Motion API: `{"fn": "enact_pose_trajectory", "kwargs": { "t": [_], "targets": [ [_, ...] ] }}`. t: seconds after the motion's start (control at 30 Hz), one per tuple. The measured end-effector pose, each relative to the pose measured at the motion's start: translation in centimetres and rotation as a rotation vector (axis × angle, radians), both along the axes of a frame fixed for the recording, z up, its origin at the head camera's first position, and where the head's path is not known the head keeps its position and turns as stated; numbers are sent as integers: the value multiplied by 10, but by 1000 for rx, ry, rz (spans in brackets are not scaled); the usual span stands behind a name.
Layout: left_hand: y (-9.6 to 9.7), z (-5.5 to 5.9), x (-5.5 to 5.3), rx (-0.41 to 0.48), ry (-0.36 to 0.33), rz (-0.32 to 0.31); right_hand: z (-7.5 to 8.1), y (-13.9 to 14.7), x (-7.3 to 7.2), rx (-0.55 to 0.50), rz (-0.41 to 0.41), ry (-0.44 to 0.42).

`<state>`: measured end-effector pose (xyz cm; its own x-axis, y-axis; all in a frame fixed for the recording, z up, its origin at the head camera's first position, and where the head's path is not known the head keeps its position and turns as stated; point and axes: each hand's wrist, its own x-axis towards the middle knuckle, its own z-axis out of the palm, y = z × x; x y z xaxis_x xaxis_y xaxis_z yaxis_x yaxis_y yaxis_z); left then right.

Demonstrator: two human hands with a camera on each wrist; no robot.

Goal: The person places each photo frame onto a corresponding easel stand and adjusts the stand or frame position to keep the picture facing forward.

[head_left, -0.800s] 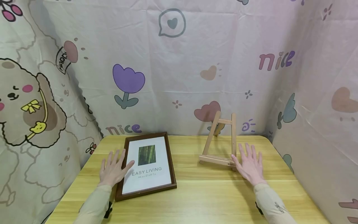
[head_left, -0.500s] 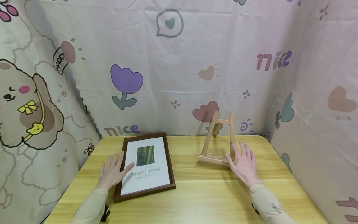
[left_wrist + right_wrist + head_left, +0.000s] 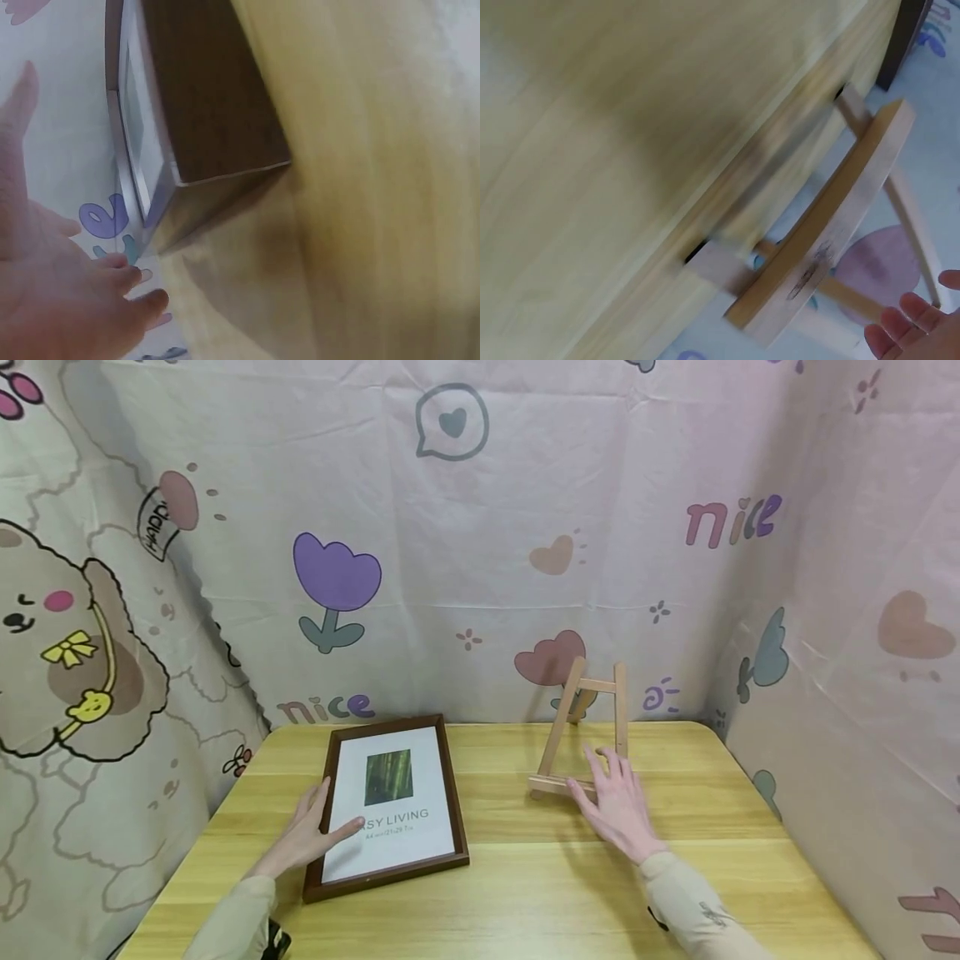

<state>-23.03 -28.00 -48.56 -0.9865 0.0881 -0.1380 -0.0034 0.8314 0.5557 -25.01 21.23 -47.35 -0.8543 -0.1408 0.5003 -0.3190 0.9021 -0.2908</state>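
Observation:
A dark brown picture frame (image 3: 456, 802) lies face up on the table's left side, its white sheet reading "EASY LIVING" below a small green picture. Beside its left edge is my left hand (image 3: 303, 835), thumb stretched over the sheet. In the left wrist view the fingers (image 3: 124, 281) are near the frame's side (image 3: 210, 90); contact cannot be made out. A small wooden easel (image 3: 558, 727) stands upright at the back right. My right hand (image 3: 618, 806), fingers spread and slightly bent, is in front of its ledge (image 3: 832, 225), hiding the ledge's right part. It holds nothing.
Both things are on a light wooden table (image 3: 517, 893). Cartoon-printed cloth (image 3: 465, 510) hangs behind the table and along both sides. The easel's top is close to the back cloth.
My right hand has moved left from beside the easel's right leg to the front of its ledge. My left hand has turned more edge-on beside the frame. Frame and easel have stayed put.

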Motion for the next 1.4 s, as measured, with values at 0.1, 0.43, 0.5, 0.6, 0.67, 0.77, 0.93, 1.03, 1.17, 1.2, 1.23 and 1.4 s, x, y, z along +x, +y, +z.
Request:
{"fn": "enact_pose_trajectory", "kwargs": {
  "t": [0.1, 0.43, 0.5, 0.6, 0.67, 0.77, 0.93, 1.03, 1.17, 1.2, 1.23, 1.4],
  "targets": [
    [-2, -4, 3, 51, -9, -14, 2, -11, 0, -41, 37, -30],
    [-5, -15, 6, 150, 72, -66, 2, -40, 4, -244, 190, -313],
    [-6, -16, 6, 163, 75, -74, 1, -45, 5, -264, 212, -367],
    [-8, -17, 7, 181, 43, -77, -1, -51, 4, -292, 246, -413],
    [-9, -18, 7, 194, 14, -77, -2, -55, 2, -324, 284, -433],
    [-11, -19, 7, 208, -34, -73, -4, -61, -2, -362, 360, -454],
    [-14, -21, 8, 224, -78, -56, -8, -72, -6, -406, 459, -538],
    [-15, -22, 8, 220, -99, -47, -11, -77, -8, -447, 501, -597],
    [-16, -23, 9, 204, -113, -51, -16, -85, -11, -534, 540, -694],
    [-16, -23, 10, 201, -116, -54, -18, -87, -12, -551, 547, -721],
    [-17, -23, 10, 201, -122, -56, -20, -88, -13, -572, 557, -747],
    [-21, -22, 11, 228, -161, -61, -27, -97, -20, -636, 597, -826]
  ]
}}
